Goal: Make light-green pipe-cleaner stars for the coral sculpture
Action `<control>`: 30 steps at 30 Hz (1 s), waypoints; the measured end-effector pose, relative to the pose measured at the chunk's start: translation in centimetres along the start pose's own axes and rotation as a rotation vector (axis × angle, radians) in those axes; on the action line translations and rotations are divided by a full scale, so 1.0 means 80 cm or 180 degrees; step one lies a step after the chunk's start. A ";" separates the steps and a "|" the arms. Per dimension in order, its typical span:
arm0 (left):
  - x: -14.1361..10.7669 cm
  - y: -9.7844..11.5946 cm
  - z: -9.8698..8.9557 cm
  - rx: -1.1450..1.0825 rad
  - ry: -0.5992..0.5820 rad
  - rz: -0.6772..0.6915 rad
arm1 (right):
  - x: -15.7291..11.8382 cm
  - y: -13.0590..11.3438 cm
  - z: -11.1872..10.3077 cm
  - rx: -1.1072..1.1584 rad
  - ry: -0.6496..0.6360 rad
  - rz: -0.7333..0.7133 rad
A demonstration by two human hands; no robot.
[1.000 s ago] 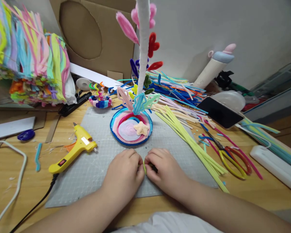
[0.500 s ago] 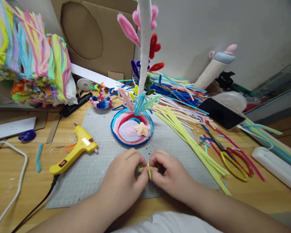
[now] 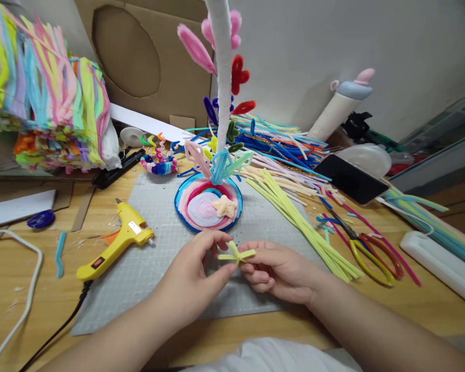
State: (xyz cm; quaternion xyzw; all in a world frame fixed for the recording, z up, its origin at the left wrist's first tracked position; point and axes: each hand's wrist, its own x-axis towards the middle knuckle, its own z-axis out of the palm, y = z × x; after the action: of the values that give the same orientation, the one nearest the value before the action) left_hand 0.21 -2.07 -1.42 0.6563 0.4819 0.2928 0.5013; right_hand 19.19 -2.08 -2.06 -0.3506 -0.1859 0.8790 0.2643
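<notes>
A small pale-yellow pipe-cleaner star [image 3: 236, 253], its short arms spread out from a middle, is held above the grey cutting mat. My right hand [image 3: 279, 271] pinches its right arm between thumb and forefinger, the other fingers curled beneath. On the other side, my left hand [image 3: 199, 274] has thumb and forefinger apart, close around the star; whether the tips touch it I cannot tell. Just beyond my hands stands a round, coiled pipe-cleaner base [image 3: 182, 216] with a cream star [image 3: 225, 207] on it and a white stem [image 3: 223, 77] bearing coloured flowers and leaves.
A yellow glue gun [image 3: 120, 240] lies on the left of the cutting mat [image 3: 139, 289]. Long yellow-green pipe cleaners [image 3: 302, 227] lie at right, beside scissors [image 3: 366, 253] and a phone [image 3: 351, 178]. Bundled pipe cleaners [image 3: 50, 93] are piled at back left.
My hands have moved slightly up and away from me, and the left fingers have spread from their pinch. The yellow star, mostly hidden before, now shows clearly, with my right hand turned.
</notes>
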 end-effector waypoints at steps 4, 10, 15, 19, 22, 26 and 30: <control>0.003 0.002 0.001 -0.0704 -0.0407 -0.0419 | 0.002 0.003 0.003 -0.0101 0.0042 -0.0088; 0.009 0.009 -0.004 -0.1416 -0.0731 -0.0808 | 0.005 0.007 0.004 -0.0329 0.0254 -0.0643; 0.010 0.012 -0.005 -0.1304 -0.0825 -0.1185 | 0.007 0.014 0.005 -0.0688 0.0387 -0.0940; 0.011 0.011 -0.004 -0.1435 -0.0744 -0.0948 | 0.008 0.019 0.007 -0.0855 0.0290 -0.1107; 0.011 0.011 -0.011 -0.1563 -0.0494 -0.0840 | 0.006 0.016 0.003 -0.0958 0.0456 -0.1406; 0.011 0.011 -0.023 -0.1678 0.0122 -0.0765 | 0.001 0.005 -0.006 -0.2014 0.1211 -0.2059; 0.013 0.011 -0.030 -0.1795 0.0669 -0.0662 | -0.005 -0.002 -0.008 -0.4358 0.0833 -0.2315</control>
State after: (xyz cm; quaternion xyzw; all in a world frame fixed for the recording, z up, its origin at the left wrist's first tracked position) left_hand -1.22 -0.22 0.07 0.4048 0.4955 0.4283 0.6381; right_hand 19.92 -2.10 -2.19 -0.4533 -0.7566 0.3788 0.2803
